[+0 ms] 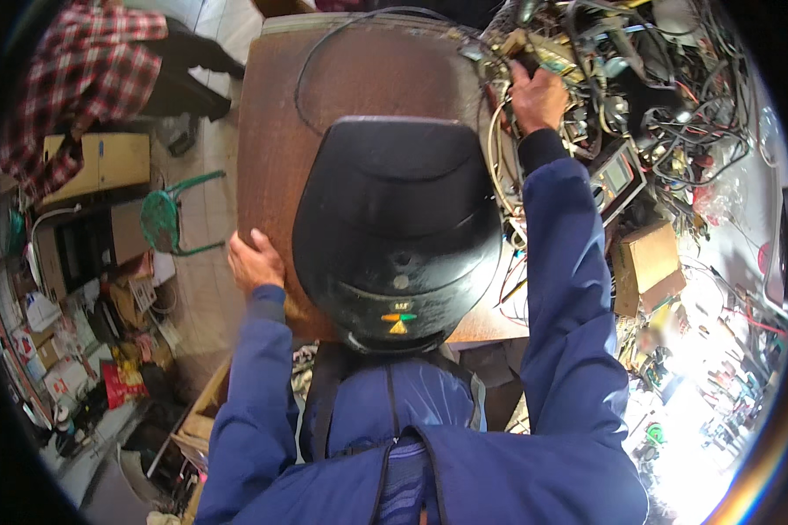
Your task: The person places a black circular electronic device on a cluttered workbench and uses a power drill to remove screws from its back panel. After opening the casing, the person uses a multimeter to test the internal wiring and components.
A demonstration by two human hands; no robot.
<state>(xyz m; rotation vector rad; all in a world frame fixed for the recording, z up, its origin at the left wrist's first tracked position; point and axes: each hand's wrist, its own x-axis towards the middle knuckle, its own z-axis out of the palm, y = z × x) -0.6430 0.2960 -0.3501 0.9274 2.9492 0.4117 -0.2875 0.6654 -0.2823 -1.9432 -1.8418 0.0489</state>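
Observation:
A large black, smooth, rounded casing point(392, 210) with a small orange-and-green label near its lower end lies on the brown wooden table point(276, 131) in front of me. My left hand point(256, 261) rests at the table's left edge, thumb apart from the fingers and nothing seen in it. At the far right, my right hand point(539, 94) reaches into a heap of cables point(657, 114) and parts. Its fingers close around something dark that I cannot make out. A handheld meter with a screen point(620, 175) leans beside my right forearm.
A looped black cable point(299, 83) lies at the table's far side. Right of my arm are a cardboard box point(650, 262) and brightly lit loose small parts. A green stool point(160, 220) stands left of the table. Someone in a checked shirt point(87, 74) is at the upper left.

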